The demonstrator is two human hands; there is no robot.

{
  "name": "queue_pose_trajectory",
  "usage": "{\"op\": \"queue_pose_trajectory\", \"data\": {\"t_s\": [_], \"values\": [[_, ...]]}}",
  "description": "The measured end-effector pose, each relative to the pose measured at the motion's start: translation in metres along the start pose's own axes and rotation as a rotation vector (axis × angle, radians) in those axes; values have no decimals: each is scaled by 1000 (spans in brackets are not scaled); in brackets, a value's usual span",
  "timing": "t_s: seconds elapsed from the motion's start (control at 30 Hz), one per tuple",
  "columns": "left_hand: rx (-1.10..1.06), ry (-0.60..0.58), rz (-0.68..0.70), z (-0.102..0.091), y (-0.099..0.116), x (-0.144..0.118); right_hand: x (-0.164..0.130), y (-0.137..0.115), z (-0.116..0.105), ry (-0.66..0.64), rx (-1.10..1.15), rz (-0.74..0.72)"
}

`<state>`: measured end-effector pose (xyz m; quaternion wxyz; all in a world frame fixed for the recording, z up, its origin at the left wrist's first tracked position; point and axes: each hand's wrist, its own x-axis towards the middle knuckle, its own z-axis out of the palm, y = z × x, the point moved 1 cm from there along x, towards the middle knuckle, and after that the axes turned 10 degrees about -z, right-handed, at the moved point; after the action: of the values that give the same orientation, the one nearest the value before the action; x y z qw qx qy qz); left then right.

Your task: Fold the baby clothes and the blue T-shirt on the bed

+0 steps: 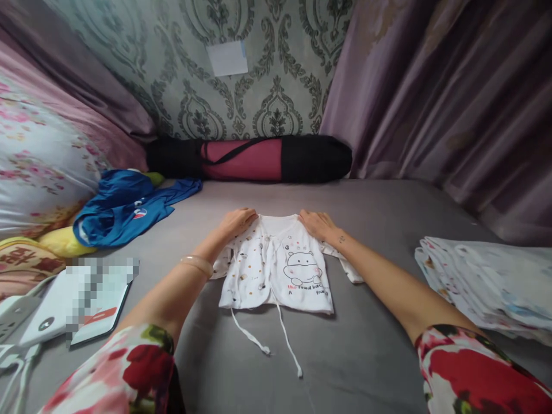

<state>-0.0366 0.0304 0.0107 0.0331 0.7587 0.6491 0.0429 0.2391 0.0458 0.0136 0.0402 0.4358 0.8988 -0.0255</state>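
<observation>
A small white baby shirt lies spread front-up on the grey bed sheet, with a hippo drawing and small prints on it. Two white tie strings trail from its lower hem toward me. My left hand grips the shirt at its left shoulder, beside the neckline. At the opposite shoulder, my right hand has its fingers closed on the fabric. The fingertips of both hands are partly hidden. Each sleeve runs partly beneath one of my forearms.
Folded cloths are stacked at the right. At the left are a blue garment, a floral pillow, a white power bank, a partly blurred phone and cables. A black and red long bag lies along the wall.
</observation>
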Motion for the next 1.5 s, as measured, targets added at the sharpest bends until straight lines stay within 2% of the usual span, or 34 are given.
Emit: {"op": "queue_pose_trajectory", "data": {"t_s": [0.2,0.33,0.5,0.63,0.77,0.9,0.93,1.03,1.17,1.23,1.33,1.5], "values": [[43,19,-18,3,-7,28,26,13,-1,-15,-2,14],[32,22,-68,9,-7,36,34,17,3,0,35,36],[-123,12,-240,11,-6,40,35,15,8,56,127,135],[-311,-40,-364,-2,-17,39,32,22,2,67,260,208],[-476,23,-440,-16,-44,12,10,43,-8,134,394,180],[-579,72,-511,-11,-64,-44,-29,52,-6,234,351,180],[-593,75,-521,-8,-65,-59,-39,48,-4,274,326,182],[-611,107,-535,0,-60,-94,-63,24,4,356,290,65],[-546,200,-628,5,-49,-121,-85,-17,16,361,298,-104],[-503,186,-654,5,-46,-132,-92,-28,20,376,292,-148],[-503,123,-654,3,-42,-145,-97,-28,22,448,315,-88],[-530,93,-775,1,-36,-148,-105,1,24,607,336,195]]}}
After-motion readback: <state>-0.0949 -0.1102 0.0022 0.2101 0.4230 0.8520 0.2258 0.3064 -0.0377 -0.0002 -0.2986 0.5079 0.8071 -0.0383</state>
